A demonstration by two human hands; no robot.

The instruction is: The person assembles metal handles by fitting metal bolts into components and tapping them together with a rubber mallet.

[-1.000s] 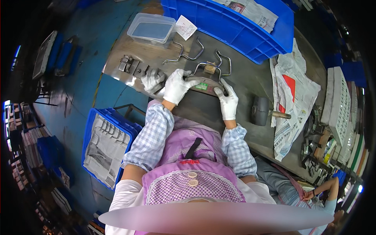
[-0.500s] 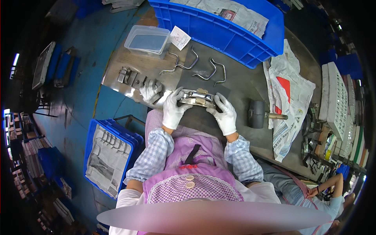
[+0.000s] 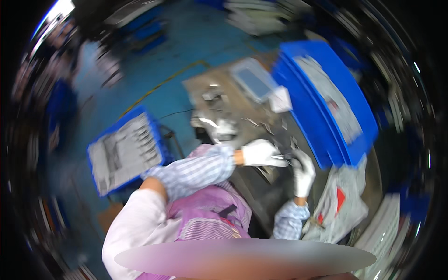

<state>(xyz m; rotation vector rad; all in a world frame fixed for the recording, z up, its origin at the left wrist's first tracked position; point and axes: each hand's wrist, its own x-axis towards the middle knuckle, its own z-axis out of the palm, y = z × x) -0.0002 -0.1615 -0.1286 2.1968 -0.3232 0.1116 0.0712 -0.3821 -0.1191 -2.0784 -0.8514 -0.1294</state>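
Note:
My left hand (image 3: 262,153), in a white glove, reaches right across the dark worktop, fingers closed. My right hand (image 3: 304,173), gloved too, curls its fingers just right of it. Between the fingertips is a small dark, shiny piece, too smeared by motion to name. Below my left hand lies a metal block-like fixture (image 3: 265,173), partly covered by the hand. Thin bent metal rods (image 3: 268,128) rest on the worktop beyond my hands, blurred.
A large blue crate (image 3: 310,107) with newspaper stands at the right back. Beside it are a clear plastic box (image 3: 254,80) and a white paper (image 3: 280,100). A metal clamp (image 3: 213,95) and spare gloves (image 3: 225,129) lie near the table's left edge. A blue crate of rods (image 3: 122,151) stands left.
The view has swung, shifting the table to the right. Both hands have left the metal fixture's two ends and come together over the worktop beside it. The picture is now blurred.

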